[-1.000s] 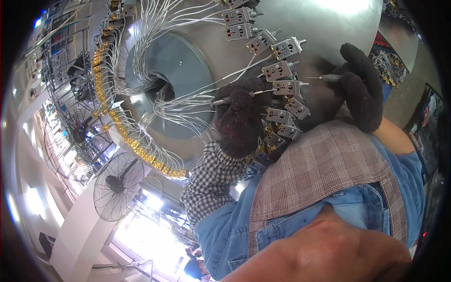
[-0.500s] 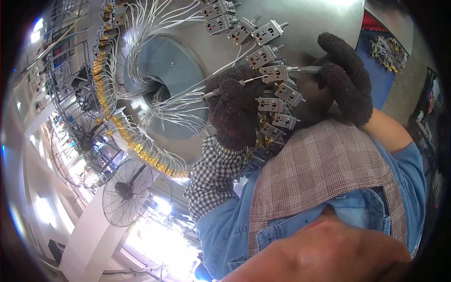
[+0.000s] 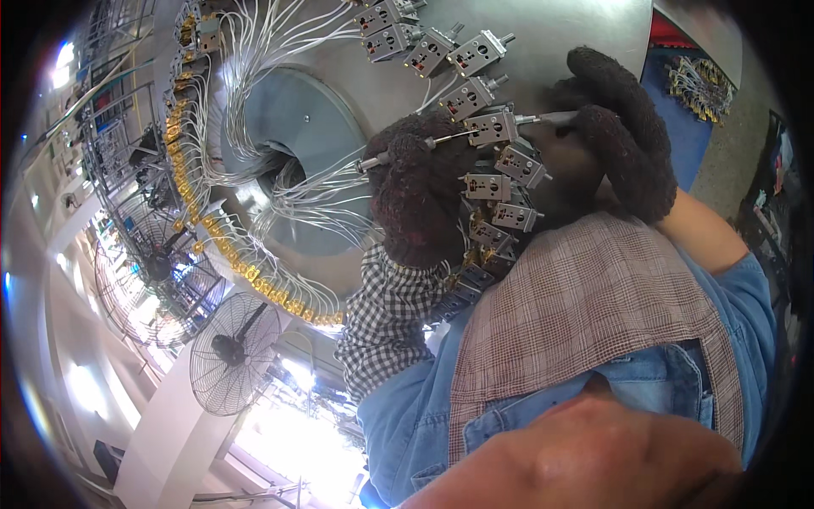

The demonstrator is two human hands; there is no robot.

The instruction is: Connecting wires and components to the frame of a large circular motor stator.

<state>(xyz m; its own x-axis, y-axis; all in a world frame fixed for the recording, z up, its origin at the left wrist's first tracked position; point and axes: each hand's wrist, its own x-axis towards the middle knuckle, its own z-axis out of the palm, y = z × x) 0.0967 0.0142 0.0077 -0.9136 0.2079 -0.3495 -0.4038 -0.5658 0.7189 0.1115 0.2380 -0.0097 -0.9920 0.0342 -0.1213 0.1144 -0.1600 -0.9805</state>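
Note:
My left hand (image 3: 420,191), in a dark knitted glove, is closed around a slim screwdriver-like tool (image 3: 375,161). The thin tip reaches the side of a small metal switch box (image 3: 492,129) with a protruding shaft. On the other side, my gloved right hand (image 3: 623,140) pinches a grey, rod-like piece (image 3: 557,119) in line with that shaft. Whether this is a separate tool cannot be made out. More metal boxes (image 3: 487,187) follow in a curved row between my hands and toward my apron, some partly hidden by the left glove.
White wires (image 3: 318,197) fan from the centre of a round grey disc (image 3: 318,110) on a metal table (image 3: 560,34). Gold-coloured fittings (image 3: 246,267) line its curved left edge. A bundle of wired parts (image 3: 702,87) lies on a blue surface at right. A fan (image 3: 229,348) stands lower left.
The view has shifted slightly, moving the table and boxes a little up and left in the picture. Both hands keep their hold, with the thin tip still at the same box.

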